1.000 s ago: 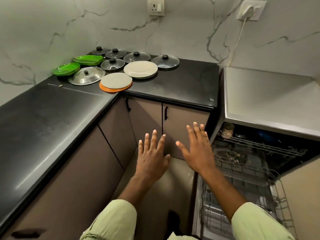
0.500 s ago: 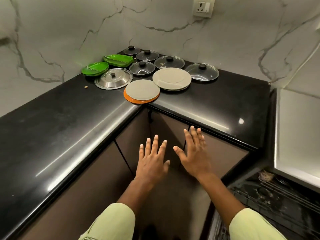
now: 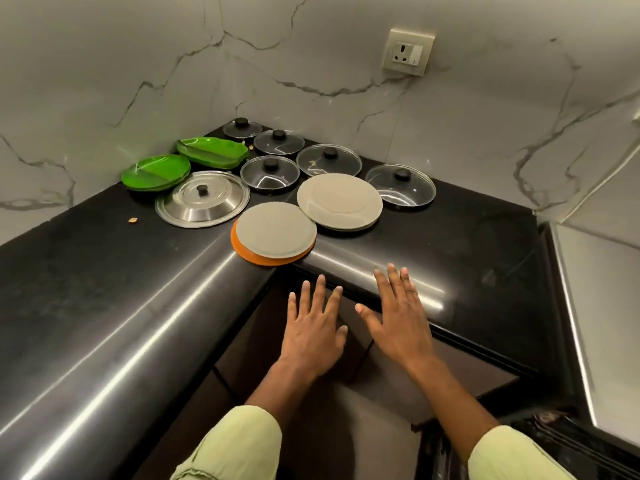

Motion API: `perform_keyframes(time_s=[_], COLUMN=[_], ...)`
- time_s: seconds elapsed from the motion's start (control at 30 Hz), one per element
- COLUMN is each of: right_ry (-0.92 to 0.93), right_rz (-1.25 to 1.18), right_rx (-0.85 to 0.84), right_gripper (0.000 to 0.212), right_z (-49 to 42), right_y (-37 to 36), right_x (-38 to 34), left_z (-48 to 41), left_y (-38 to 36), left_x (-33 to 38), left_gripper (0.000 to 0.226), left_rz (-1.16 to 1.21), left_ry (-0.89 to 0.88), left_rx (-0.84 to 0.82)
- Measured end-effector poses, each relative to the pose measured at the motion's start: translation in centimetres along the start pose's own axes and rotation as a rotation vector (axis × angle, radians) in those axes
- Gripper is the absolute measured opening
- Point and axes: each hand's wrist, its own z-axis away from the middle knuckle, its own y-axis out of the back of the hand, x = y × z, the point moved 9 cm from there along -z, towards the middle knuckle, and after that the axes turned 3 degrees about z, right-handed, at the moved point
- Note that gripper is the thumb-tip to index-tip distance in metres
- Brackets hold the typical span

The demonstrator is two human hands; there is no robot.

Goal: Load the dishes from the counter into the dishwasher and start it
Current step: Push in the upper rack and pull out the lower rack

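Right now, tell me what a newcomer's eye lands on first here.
Dishes crowd the back corner of the black counter: bright green plates at left, a steel lid beside them, glass lids behind. Nearest, a beige plate on an orange plate sits right at the counter's inner corner. In front, the left hand and right hand hover, open and empty.

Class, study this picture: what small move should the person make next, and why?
Probably reach forward and take the grey plate stacked on the orange plate: it lies nearest, at the corner of the counter, and the left hand and right hand are open and empty.
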Motion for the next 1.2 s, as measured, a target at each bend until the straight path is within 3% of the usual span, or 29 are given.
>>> perform_keyframes(time_s=[0.33, 0.77, 1.03, 1.2], right_ry=[-0.041, -0.008, 0.026, 0.048], right_rz=[0.015, 0.072, 0.130, 0.231], right_rx=[-0.050, -0.105, -0.138, -0.198], right_gripper=[0.077, 0.073, 0.070, 0.079], right_z=[-7.5, -19.5, -26.6, -31.2], right_y=[-2.6, -2.4, -2.6, -3.5], right_x=[-0.6, 8.1, 14.5, 17.1], left_z=[-7.9, -21.8, -28.5, -29.9], left_y=[0.6, -1.6, -4.5, -7.6], left_x=[-3.2, 5.2, 9.1, 9.6], left_gripper=[0.073, 0.074, 0.101, 0.114], left_rz=[-0.030, -0.028, 0.041, -0.054], left_ry=[-0.016, -0.142, -0.138, -0.151], left_rx=[-0.058, -0.140, -0.227, -0.469])
